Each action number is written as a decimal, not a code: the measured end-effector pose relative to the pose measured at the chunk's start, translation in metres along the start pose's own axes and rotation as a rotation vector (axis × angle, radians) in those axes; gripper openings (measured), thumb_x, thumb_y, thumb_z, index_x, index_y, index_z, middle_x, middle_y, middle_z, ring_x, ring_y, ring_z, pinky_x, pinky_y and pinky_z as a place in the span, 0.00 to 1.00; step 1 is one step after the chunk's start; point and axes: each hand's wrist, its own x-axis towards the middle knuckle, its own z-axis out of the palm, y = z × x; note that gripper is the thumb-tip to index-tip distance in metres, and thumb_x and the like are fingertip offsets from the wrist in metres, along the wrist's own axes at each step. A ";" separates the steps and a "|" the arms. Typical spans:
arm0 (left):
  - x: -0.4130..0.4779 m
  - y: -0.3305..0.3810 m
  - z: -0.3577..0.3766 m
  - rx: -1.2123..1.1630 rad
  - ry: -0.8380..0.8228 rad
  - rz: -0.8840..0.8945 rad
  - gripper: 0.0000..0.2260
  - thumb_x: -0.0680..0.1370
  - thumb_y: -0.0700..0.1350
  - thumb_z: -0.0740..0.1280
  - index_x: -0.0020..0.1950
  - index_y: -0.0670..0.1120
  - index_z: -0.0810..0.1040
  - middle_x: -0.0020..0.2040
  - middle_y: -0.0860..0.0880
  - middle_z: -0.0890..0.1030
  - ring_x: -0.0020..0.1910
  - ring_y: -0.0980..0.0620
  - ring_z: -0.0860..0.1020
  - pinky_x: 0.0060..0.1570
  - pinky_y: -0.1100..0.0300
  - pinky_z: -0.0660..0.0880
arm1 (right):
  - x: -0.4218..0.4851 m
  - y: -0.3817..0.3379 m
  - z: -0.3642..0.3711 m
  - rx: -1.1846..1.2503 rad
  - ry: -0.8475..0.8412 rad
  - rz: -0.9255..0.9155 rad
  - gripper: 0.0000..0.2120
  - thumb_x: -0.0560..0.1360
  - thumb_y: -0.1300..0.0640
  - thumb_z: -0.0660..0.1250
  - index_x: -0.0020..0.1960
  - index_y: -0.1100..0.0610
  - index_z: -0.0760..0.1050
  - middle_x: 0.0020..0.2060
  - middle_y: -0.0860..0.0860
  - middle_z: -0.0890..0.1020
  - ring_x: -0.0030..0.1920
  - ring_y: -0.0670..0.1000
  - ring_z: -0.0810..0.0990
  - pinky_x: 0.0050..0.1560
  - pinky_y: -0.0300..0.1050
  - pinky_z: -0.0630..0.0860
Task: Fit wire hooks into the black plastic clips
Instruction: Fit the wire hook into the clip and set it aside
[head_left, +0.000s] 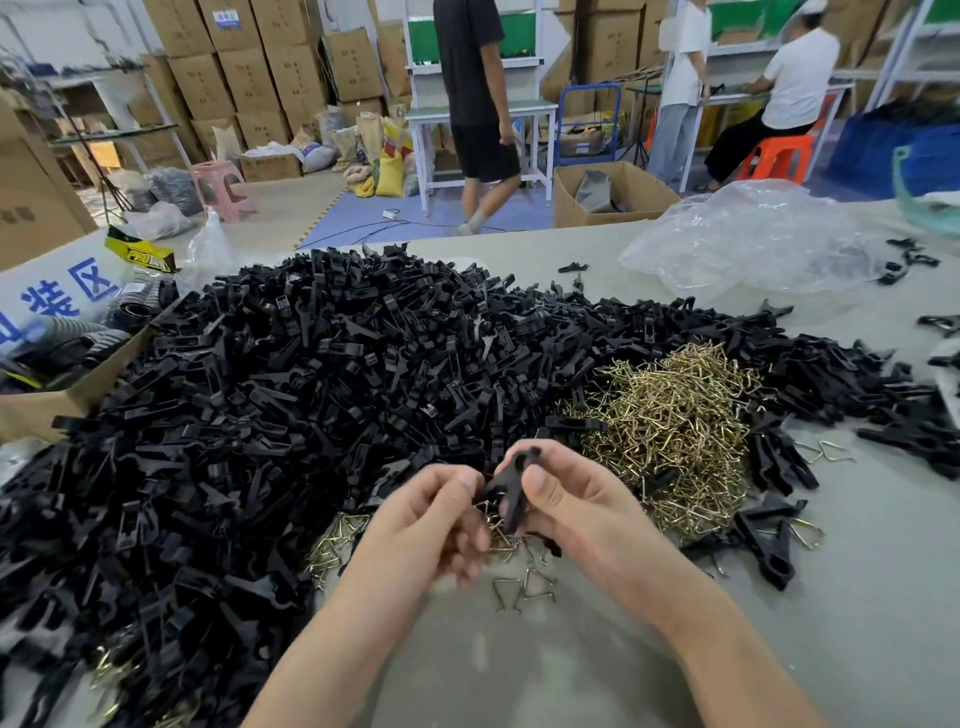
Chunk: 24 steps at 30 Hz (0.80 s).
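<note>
Two hands are seen low at centre, above the grey table (519, 675). One black clip (511, 491) is pinched, roughly upright, between thumb and fingers of the right hand (576, 512). The left hand (431, 519) is held just beside it with fingers curled in; blurred, so any grip cannot be told. A heap of black clips (311, 389) is spread behind and left. A wire hook pile (670, 415) is noted at its right edge. Loose hooks (524, 587) are scattered under the hands.
</note>
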 end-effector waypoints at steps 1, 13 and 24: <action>0.001 -0.003 -0.004 0.231 0.124 0.131 0.07 0.80 0.54 0.65 0.47 0.51 0.77 0.31 0.49 0.79 0.28 0.52 0.74 0.28 0.59 0.71 | 0.001 -0.001 -0.002 0.028 0.062 -0.015 0.14 0.74 0.47 0.71 0.55 0.54 0.82 0.47 0.52 0.84 0.48 0.51 0.81 0.53 0.47 0.80; 0.009 -0.025 -0.012 1.242 0.180 0.443 0.12 0.78 0.60 0.63 0.60 0.60 0.76 0.54 0.62 0.72 0.56 0.58 0.68 0.58 0.60 0.63 | 0.011 0.004 -0.011 0.127 0.380 -0.027 0.14 0.70 0.46 0.71 0.52 0.51 0.84 0.42 0.49 0.84 0.41 0.47 0.81 0.44 0.41 0.79; 0.001 -0.013 -0.001 0.721 0.305 0.457 0.05 0.78 0.49 0.68 0.45 0.59 0.77 0.47 0.60 0.79 0.49 0.58 0.78 0.47 0.69 0.71 | 0.009 0.003 -0.007 0.171 0.310 0.004 0.10 0.73 0.47 0.72 0.51 0.50 0.85 0.44 0.50 0.85 0.45 0.49 0.84 0.48 0.45 0.81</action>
